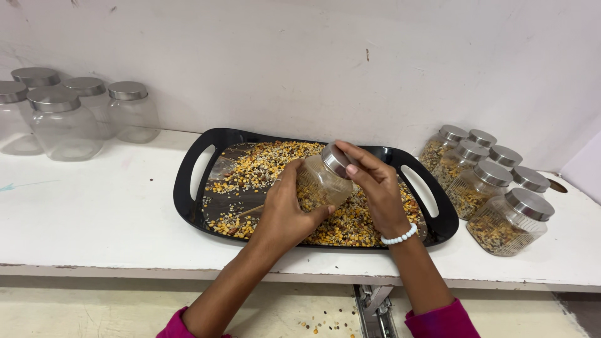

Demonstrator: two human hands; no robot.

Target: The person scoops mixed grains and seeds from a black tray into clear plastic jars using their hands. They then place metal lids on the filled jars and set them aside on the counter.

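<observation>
Empty lidded glass jars [66, 116] upper left; centre frame, over the black tray [188, 181] of mixed grains [263, 166], left hand [285, 216] grips a tilted jar [320, 183] steady while right hand [375, 188] clasps its steel lid [336, 160]; filled jars [494, 188] right.

Empty lidded glass jars [66, 116] far left on the white shelf [94, 213]; grain-filled lidded jars [494, 188] clustered far right.
</observation>
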